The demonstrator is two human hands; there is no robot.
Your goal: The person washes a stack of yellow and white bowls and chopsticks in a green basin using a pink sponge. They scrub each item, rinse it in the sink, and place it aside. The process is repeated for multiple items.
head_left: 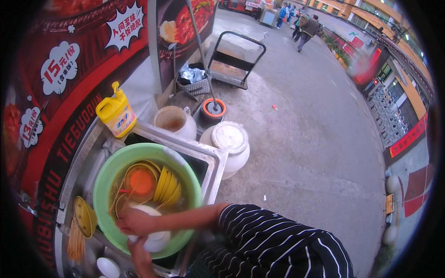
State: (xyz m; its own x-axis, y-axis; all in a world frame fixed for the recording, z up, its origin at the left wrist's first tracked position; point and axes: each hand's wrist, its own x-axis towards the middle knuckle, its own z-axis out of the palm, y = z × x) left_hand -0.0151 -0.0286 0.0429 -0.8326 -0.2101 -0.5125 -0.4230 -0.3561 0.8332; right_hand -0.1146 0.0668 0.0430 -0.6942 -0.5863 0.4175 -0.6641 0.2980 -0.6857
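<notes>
Both hands are over a large green plastic basin (pixel 104 166) of cloudy water. My left hand (pixel 139 252) grips the near edge of a white bowl (pixel 158 241) inside the basin. Blurred by motion, my right hand (pixel 137 221) lies over the same bowl, its fingers bent and partly hidden. Stacked yellow bowls (pixel 167 186) lean on their sides in the water. Beside them is a round yellow bowl with an orange inside (pixel 142 182), crossed by loose chopsticks. To the left, outside the basin, a yellow bowl (pixel 87 219) tilts above a bundle of chopsticks (pixel 75 243).
The basin rests on a stainless-steel sink (pixel 217 173). A yellow detergent jug (pixel 118 116) stands on its far rim, and a white dish (pixel 108 267) lies nearby. Beyond are a lidded white barrel (pixel 231 146), an open pot (pixel 174 121), a mop bucket (pixel 213 108) and a platform trolley (pixel 229 71).
</notes>
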